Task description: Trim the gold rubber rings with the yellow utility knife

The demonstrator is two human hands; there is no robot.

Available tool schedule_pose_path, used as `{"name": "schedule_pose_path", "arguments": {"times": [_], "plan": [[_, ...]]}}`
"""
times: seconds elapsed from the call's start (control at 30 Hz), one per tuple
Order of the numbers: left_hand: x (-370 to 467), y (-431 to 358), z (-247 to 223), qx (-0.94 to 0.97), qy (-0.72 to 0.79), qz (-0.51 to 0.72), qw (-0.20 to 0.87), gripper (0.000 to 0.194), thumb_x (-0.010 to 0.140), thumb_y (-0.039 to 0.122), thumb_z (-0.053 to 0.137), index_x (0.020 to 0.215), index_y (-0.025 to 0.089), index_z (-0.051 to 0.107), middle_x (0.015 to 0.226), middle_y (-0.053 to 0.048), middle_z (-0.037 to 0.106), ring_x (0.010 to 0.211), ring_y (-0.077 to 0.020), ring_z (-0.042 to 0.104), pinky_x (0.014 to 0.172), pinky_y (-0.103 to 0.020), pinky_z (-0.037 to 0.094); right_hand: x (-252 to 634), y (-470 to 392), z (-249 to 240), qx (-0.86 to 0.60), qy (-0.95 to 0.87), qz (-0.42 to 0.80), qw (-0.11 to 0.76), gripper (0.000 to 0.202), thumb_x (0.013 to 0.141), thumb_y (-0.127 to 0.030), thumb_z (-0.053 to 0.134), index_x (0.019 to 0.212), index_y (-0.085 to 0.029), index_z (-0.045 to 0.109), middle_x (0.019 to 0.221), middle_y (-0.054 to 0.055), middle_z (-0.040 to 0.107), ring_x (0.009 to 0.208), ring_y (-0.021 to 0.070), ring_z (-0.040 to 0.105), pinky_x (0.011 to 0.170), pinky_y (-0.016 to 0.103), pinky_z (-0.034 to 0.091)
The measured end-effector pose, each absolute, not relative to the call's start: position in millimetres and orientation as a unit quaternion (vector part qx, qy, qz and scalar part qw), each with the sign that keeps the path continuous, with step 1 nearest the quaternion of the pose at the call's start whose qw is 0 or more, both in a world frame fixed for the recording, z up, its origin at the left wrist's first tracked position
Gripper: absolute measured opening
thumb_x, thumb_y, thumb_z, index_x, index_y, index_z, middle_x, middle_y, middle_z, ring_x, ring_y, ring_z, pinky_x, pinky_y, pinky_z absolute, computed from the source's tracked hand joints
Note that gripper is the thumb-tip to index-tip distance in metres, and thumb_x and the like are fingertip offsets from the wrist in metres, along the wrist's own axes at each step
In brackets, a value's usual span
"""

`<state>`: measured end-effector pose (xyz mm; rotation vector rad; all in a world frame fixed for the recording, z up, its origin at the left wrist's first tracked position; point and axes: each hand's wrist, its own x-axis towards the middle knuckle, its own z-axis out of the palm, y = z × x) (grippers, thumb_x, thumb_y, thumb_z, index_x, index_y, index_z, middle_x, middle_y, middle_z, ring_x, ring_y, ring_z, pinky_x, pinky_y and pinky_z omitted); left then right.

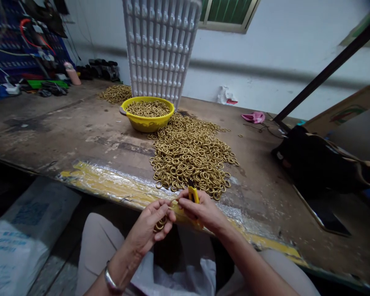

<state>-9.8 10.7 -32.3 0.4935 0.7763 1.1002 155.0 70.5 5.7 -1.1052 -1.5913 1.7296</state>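
My left hand (pixel 156 220) is closed around several brass-coloured rings (pixel 160 224) at the table's front edge. Its thumb and forefinger pinch one more ring (pixel 173 202), which the fingertips of my right hand also touch. A yellow utility knife (pixel 193 195) is gripped in my right hand (pixel 203 209), its dark blade end pointing up and away. Just beyond both hands spreads a large heap of brass rings (pixel 191 152). Behind it to the left stands a yellow basin (pixel 149 123) filled with more rings.
A ribbed translucent plastic panel (pixel 163 49) stands upright behind the basin. A smaller ring pile (pixel 115 94) lies at back left. On the right are a pink cloth (pixel 254 117), a black bag (pixel 320 160) and a phone-like dark slab (pixel 323 213). Yellow tape (pixel 111 183) covers the table edge.
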Motion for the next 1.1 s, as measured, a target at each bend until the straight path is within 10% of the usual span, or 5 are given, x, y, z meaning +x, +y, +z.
{"name": "schedule_pose_path", "arguments": {"times": [0.2, 0.53, 1.1], "plan": [[-4, 8, -20, 0.254, 0.331, 0.492, 0.764, 0.021, 0.080, 0.031, 0.066, 0.082, 0.012, 0.057, 0.076, -0.003, 0.061, 0.041, -0.0016, 0.042, 0.032, -0.012, 0.023, 154, 65, 6, -0.385, -0.625, 0.625, 0.267, 0.022, 0.083, -0.038, 0.054, 0.081, -0.016, 0.058, 0.056, -0.005, 0.048, 0.047, 0.0073, 0.038, 0.046, 0.019, 0.029], [-3, 2, -21, 0.304, 0.406, 0.507, 0.697, 0.026, 0.078, 0.039, 0.067, 0.082, 0.018, 0.052, 0.054, 0.006, 0.046, 0.041, -0.0035, 0.032, 0.036, -0.013, 0.021, 159, 47, -5, -0.428, -0.870, 0.184, 0.159, 0.030, 0.072, -0.004, 0.051, 0.097, -0.019, 0.057, 0.088, 0.004, 0.061, 0.078, 0.0168, 0.054, 0.067, 0.025, 0.037], [-17, -5, -2, 0.505, 0.400, 0.464, 0.608, 0.027, 0.084, 0.033, 0.058, 0.064, 0.018, 0.048, 0.064, 0.000, 0.041, 0.061, -0.0126, 0.039, 0.057, -0.025, 0.034, 162, 71, -4, -0.568, -0.818, 0.089, 0.008, 0.019, 0.081, -0.008, 0.043, 0.087, -0.019, 0.058, 0.081, 0.006, 0.066, 0.070, 0.0178, 0.058, 0.059, 0.027, 0.029]]}}
